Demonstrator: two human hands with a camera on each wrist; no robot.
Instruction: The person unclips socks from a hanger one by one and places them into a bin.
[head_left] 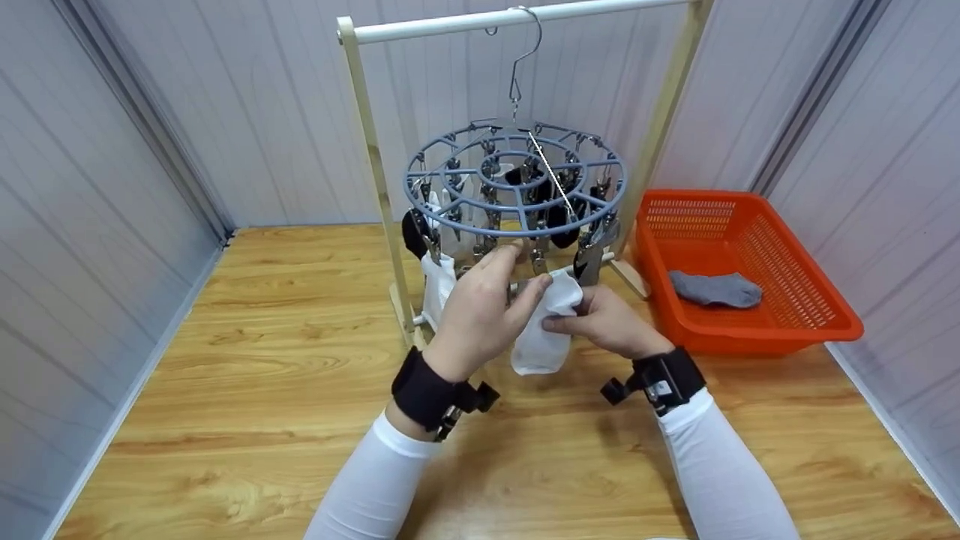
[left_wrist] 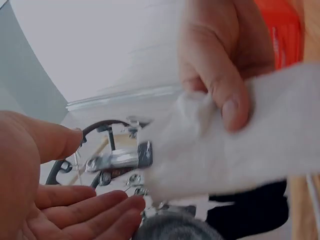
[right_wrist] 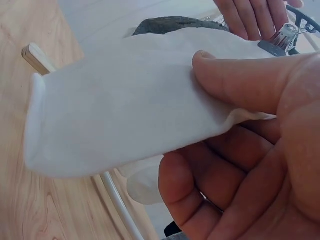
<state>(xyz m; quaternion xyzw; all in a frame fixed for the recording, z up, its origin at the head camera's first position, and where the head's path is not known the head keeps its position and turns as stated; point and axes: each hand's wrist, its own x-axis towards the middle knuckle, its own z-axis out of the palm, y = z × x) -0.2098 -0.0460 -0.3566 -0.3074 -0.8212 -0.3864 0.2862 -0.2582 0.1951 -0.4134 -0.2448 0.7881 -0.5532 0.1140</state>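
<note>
My right hand (head_left: 611,322) pinches a white sock (head_left: 541,349) between thumb and fingers, below the front rim of a round blue-grey drying hanger (head_left: 491,227). At the sock's upper edge is a metal clip (left_wrist: 120,159), which appears to grip the fabric. Beside that clip, my left hand (head_left: 480,311) has its fingers extended, with nothing held between thumb and fingers in the left wrist view. The right wrist view shows the right thumb (right_wrist: 240,80) flat on the sock, the other fingers curled underneath. Other white, black and grey socks hang from clips around the hanger.
A stand with a white bar (head_left: 442,27) and wooden posts carries the hanger by its hook. An orange basket (head_left: 757,339) stands to the right with a grey sock (head_left: 716,290) inside. Pale panel walls enclose the wooden surface (head_left: 262,337).
</note>
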